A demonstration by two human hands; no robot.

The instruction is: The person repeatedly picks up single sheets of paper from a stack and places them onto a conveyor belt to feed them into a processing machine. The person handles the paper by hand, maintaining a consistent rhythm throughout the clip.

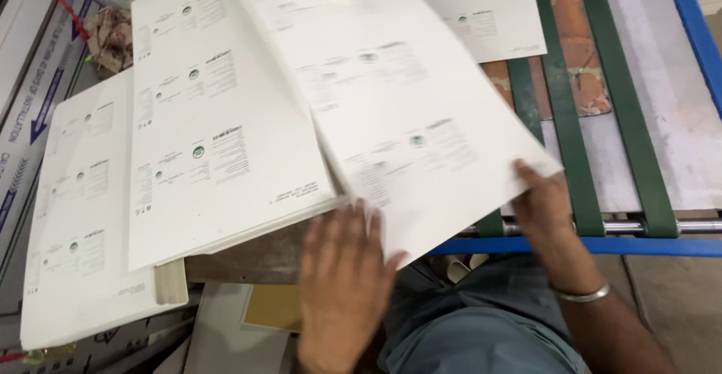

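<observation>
A large white printed sheet (406,111) is lifted and tilted in the middle of the view, blurred by motion. My right hand (543,205) grips its near right corner, with a metal bangle on that wrist. My left hand (342,269) holds the sheet's near edge from below, fingers spread under it. Beneath and to the left lies a thick stack of the same white printed sheets (218,141). A second, lower stack (75,216) sits further left.
A blue-framed conveyor (587,246) with green belts (568,118) and a steel roller runs on the right, carrying another printed sheet (481,6). A crumpled cloth (111,37) lies at the upper left. Flat cardboard lies under the stacks. My lap is below.
</observation>
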